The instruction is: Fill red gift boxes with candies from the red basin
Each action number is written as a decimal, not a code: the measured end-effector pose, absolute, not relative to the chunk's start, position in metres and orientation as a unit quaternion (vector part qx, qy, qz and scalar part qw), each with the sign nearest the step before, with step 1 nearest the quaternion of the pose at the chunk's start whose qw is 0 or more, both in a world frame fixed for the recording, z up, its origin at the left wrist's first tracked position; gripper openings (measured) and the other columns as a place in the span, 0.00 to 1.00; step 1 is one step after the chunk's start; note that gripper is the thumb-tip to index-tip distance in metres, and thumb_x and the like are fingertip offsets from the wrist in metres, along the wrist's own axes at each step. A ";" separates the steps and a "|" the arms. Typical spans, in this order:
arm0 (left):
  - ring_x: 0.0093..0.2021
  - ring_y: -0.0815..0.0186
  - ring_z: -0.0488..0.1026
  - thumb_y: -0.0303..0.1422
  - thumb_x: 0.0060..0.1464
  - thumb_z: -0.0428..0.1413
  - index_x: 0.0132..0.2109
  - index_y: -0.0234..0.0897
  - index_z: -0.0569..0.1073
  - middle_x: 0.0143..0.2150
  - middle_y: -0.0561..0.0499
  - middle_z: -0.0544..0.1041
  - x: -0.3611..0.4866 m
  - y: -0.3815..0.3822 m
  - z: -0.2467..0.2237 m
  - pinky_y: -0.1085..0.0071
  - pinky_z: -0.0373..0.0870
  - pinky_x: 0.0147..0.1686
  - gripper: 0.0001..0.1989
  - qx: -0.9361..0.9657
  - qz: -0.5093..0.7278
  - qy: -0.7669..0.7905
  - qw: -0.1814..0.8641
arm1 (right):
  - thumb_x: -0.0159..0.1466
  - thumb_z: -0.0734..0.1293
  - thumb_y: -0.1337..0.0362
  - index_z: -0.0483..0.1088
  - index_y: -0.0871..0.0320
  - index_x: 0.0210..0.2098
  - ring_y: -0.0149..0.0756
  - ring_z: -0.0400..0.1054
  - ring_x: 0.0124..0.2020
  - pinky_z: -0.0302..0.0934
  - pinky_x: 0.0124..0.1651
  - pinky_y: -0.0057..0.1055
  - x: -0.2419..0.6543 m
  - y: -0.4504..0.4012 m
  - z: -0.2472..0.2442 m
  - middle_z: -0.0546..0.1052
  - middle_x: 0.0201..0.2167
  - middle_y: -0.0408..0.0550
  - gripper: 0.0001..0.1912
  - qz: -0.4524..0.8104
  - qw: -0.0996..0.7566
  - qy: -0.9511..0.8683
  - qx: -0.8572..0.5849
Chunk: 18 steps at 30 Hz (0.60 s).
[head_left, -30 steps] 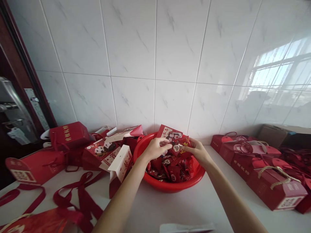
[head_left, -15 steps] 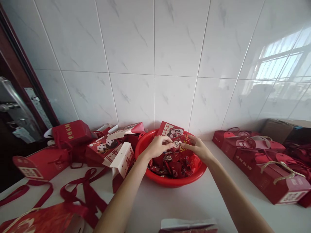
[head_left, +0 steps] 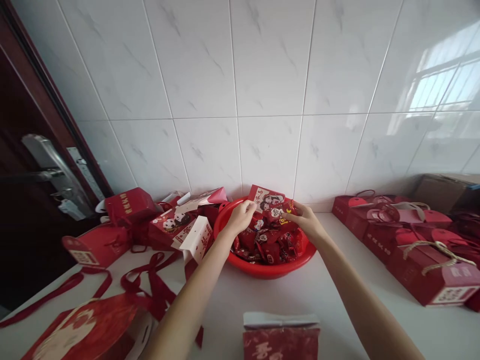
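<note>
A round red plastic basin (head_left: pixel 258 271) stands against the wall, filled with small red wrapped candies (head_left: pixel 270 253). Over its back right part, my right hand (head_left: pixel 308 224) pinches a red candy packet (head_left: pixel 277 215) printed with a white label and yellow characters. My left hand (head_left: pixel 240 219) is above the basin's left side, fingers curled together; whatever they may hold is hidden. Behind the hands, a red card box (head_left: pixel 265 193) with cartoon figures leans at the basin's back rim. An open-topped red gift box (head_left: pixel 281 342) stands at the near edge of view.
Several red gift boxes (head_left: pixel 172 222) and loose red ribbons (head_left: pixel 152 272) crowd the left side. Rows of closed red boxes with rope handles (head_left: pixel 431 272) line the right, near a brown carton (head_left: pixel 446 192). A door with a metal handle (head_left: pixel 56 172) is at far left.
My left hand has come away from the candy packet and shifted slightly left. My right hand still has the packet. The view has tilted down, showing more of the near box.
</note>
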<state>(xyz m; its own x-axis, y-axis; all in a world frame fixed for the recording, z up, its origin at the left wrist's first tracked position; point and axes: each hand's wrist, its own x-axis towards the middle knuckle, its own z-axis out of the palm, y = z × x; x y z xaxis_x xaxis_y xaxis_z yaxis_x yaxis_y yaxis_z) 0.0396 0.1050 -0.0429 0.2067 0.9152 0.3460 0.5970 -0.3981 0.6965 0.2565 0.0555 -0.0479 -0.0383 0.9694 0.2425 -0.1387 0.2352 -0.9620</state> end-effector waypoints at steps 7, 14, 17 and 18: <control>0.55 0.54 0.76 0.28 0.62 0.48 0.48 0.33 0.77 0.54 0.37 0.79 0.040 0.119 -0.054 0.66 0.70 0.50 0.14 0.701 0.192 0.672 0.144 | 0.45 0.79 0.55 0.76 0.57 0.35 0.48 0.78 0.36 0.73 0.41 0.41 0.257 0.054 -0.049 0.83 0.34 0.49 0.20 0.476 0.602 -0.503 -0.397; 0.56 0.49 0.75 0.25 0.55 0.53 0.53 0.29 0.75 0.57 0.31 0.76 0.034 0.125 -0.059 0.65 0.71 0.48 0.18 0.667 0.143 0.721 0.119 | 0.46 0.78 0.56 0.77 0.57 0.37 0.49 0.79 0.37 0.74 0.40 0.41 0.257 0.051 -0.046 0.84 0.35 0.49 0.21 0.484 0.606 -0.501 -0.384; 0.55 0.46 0.76 0.26 0.54 0.55 0.50 0.29 0.77 0.54 0.29 0.78 0.031 0.129 -0.062 0.64 0.71 0.47 0.16 0.673 0.130 0.718 0.122 | 0.46 0.78 0.57 0.77 0.58 0.36 0.49 0.79 0.35 0.74 0.39 0.40 0.258 0.051 -0.046 0.84 0.34 0.49 0.19 0.477 0.610 -0.503 -0.384; 0.54 0.45 0.77 0.27 0.54 0.56 0.48 0.30 0.78 0.53 0.30 0.79 0.030 0.130 -0.064 0.64 0.71 0.46 0.15 0.679 0.129 0.712 0.124 | 0.45 0.78 0.57 0.77 0.58 0.35 0.49 0.79 0.35 0.74 0.38 0.41 0.257 0.051 -0.046 0.84 0.34 0.49 0.19 0.476 0.610 -0.503 -0.386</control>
<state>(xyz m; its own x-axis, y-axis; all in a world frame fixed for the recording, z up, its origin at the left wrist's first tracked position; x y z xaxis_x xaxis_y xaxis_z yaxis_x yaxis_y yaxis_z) 0.0304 0.1296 -0.0636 -0.0478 0.9989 -0.0025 0.9349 0.0457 0.3519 0.2575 0.0512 -0.0461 0.0408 0.9682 0.2470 -0.1920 0.2502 -0.9490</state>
